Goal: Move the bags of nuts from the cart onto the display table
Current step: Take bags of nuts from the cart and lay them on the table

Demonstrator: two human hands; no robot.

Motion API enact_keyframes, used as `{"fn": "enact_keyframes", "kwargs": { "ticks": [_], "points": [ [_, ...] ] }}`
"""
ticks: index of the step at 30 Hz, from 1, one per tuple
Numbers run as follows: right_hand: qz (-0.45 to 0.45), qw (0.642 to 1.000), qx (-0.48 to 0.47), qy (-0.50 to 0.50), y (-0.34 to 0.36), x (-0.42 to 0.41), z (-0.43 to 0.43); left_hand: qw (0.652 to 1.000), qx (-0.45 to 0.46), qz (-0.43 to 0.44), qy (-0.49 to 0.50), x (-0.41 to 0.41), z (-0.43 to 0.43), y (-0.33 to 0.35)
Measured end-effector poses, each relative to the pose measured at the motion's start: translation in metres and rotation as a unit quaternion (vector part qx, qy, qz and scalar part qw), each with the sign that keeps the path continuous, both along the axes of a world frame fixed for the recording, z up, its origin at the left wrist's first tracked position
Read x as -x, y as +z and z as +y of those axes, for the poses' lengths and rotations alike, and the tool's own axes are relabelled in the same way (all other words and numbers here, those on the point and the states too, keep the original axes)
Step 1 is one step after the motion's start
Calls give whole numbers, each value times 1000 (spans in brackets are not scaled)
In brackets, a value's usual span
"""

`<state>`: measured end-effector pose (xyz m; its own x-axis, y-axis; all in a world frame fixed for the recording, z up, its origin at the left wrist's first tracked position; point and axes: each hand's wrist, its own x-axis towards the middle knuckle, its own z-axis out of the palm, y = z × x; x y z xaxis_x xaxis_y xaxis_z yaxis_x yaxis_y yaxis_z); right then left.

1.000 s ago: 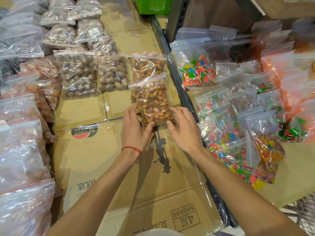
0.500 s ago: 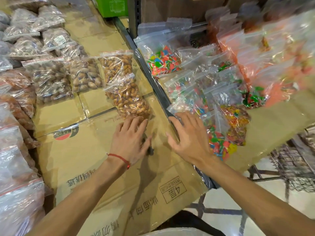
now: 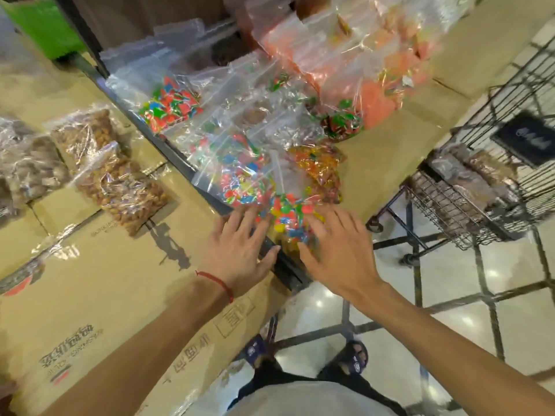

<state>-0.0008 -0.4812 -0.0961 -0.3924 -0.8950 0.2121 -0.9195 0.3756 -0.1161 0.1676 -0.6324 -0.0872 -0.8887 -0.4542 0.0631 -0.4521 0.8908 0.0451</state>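
Observation:
A clear bag of almonds [image 3: 121, 187] lies on the cardboard-covered display table [image 3: 99, 280], overlapping a second almond bag [image 3: 87, 132] behind it. Bags of darker nuts [image 3: 27, 163] lie at the left edge. My left hand [image 3: 240, 247], with a red string on the wrist, hovers empty with fingers spread over the table's right edge. My right hand [image 3: 336, 250] is also empty and spread, above the corner of the neighbouring table. The wire cart [image 3: 468, 205] stands at the right with more nut bags [image 3: 480, 169] in its basket.
Bags of coloured candy [image 3: 240, 163] and orange snacks [image 3: 360, 55] cover the neighbouring table [image 3: 387, 145]. A dark metal rail [image 3: 186, 172] divides the two tables. My sandalled feet [image 3: 354, 357] stand on a glossy tiled floor. A green box [image 3: 39, 25] sits at the far left.
Both hands let go of the almond bag, left lying on the cardboard, and moved right, off it. My view has swung right and brought the cart and floor into sight.

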Motion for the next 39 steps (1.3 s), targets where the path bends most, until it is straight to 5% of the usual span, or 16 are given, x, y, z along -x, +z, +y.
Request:
{"fn": "enact_keyframes", "kwargs": {
  "ticks": [20,29,39],
  "points": [
    [-20,959,-51,-278,-9,250,370,967,-16,-91,-236,343,310,-2],
    [12,931,-29,-363,-13,380,438,943,4,-105,-315,504,361,-13],
    [18,948,-107,-299,-4,576,457,941,-44,-152,-298,705,387,-24]
  ]
}}
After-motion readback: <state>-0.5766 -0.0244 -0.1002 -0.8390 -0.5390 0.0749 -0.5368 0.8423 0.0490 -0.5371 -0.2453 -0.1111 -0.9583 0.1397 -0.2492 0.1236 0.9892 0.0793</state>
